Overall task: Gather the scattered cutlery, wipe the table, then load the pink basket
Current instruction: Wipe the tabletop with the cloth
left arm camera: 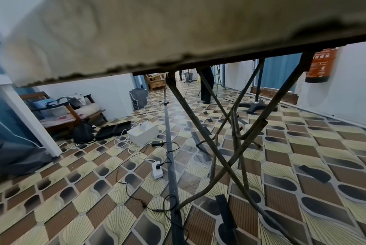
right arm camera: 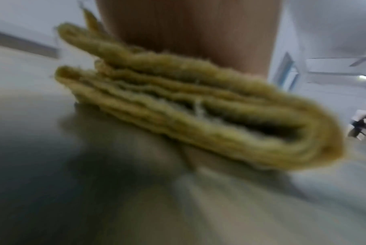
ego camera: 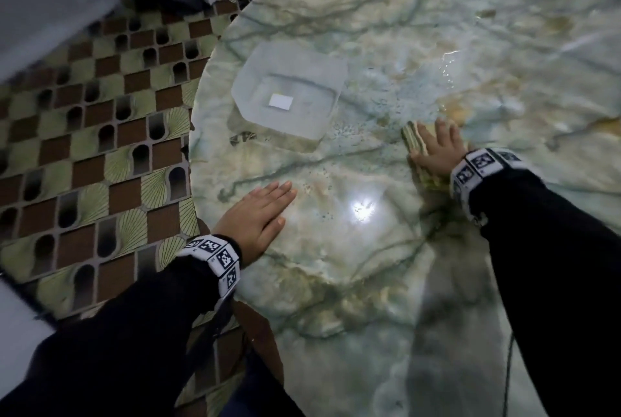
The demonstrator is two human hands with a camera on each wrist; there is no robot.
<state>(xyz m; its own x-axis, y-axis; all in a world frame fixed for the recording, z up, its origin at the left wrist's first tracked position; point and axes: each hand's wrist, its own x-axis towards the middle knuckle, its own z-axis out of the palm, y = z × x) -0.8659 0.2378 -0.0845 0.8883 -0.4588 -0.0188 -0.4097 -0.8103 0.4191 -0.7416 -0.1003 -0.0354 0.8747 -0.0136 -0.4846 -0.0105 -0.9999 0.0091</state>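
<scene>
I've got my right hand (ego camera: 437,147) flat on the folded yellow-green cloth (ego camera: 415,139), fingers (ego camera: 448,129) straight and together, pressing it to the marble desk (ego camera: 369,282) at about two o'clock from centre. Right wrist view confirms it: the cloth (right arm camera: 188,107) stacked in layers under my palm, blurred. My left hand (ego camera: 255,215) lies flat near the desk's nine o'clock edge, fingers straight and close together, holding nothing. The clear plastic container (ego camera: 289,97) sits at eleven o'clock, a white label inside it. Dark crumbs (ego camera: 346,129) speckle the surface between container and cloth. No pink basket and no cutlery in sight, so I judge I'm mid-wipe. The risks as I see them: sweep toward ten o'clock and the cloth nudges that light container off the near rim, or flicks crumbs onto the patterned floor (ego camera: 100,114). Glare hides the wet patches, so I may miss spots.
</scene>
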